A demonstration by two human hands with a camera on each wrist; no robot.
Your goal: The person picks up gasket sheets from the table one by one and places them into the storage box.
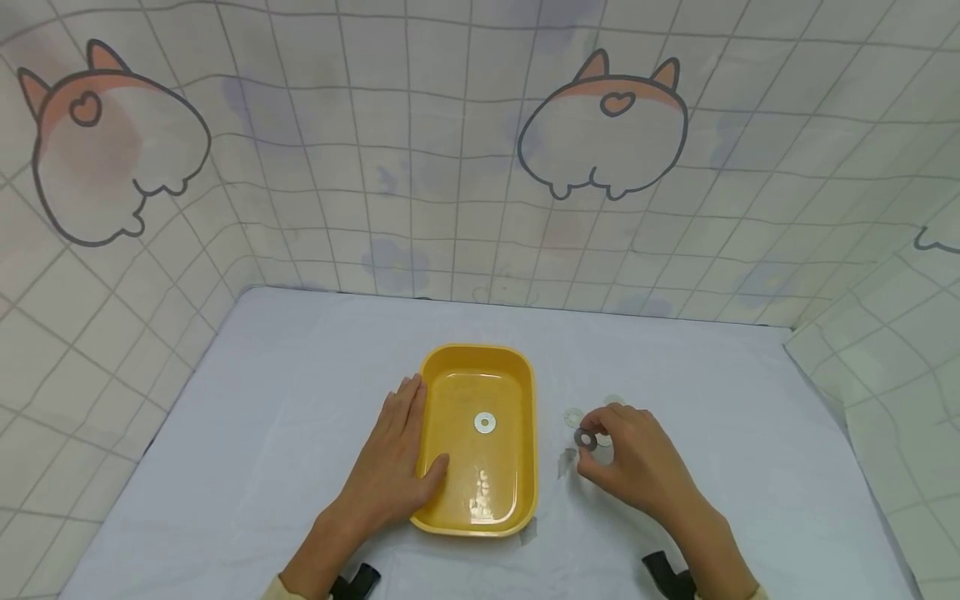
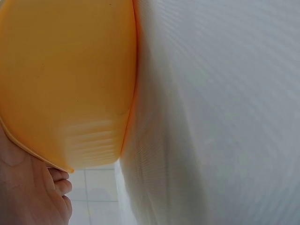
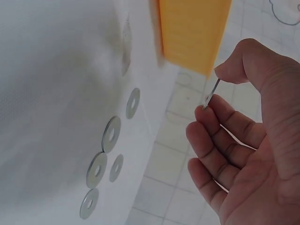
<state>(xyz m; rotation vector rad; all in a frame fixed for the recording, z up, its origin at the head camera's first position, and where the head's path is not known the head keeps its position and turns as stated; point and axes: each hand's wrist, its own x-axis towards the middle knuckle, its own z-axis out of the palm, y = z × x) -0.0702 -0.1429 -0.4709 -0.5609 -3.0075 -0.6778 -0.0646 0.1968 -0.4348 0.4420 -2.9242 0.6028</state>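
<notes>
Midway across the white-covered table (image 1: 247, 433), I see a yellow tray (image 1: 468, 479) sitting with its long sides running from near to far. One pale washer (image 1: 477, 423) lies flat inside it, a little beyond the middle. On the tray's left, the person's left hand (image 1: 386, 467) rests against the side, fingers straight along the rim and thumb reaching over the edge. To the right of the tray and apart from it, the right hand (image 1: 637, 457) pinches a dark-looking washer (image 1: 578, 437) between thumb and fingertips, holding it above the tabletop; the other fingers are loosely bent. Beneath and around that hand, five loose washers (image 3: 110, 134) lie close together on the cloth. Past the far edge rises a grid-patterned backdrop (image 1: 435, 200) with cartoon animal drawings (image 1: 603, 137).
</notes>
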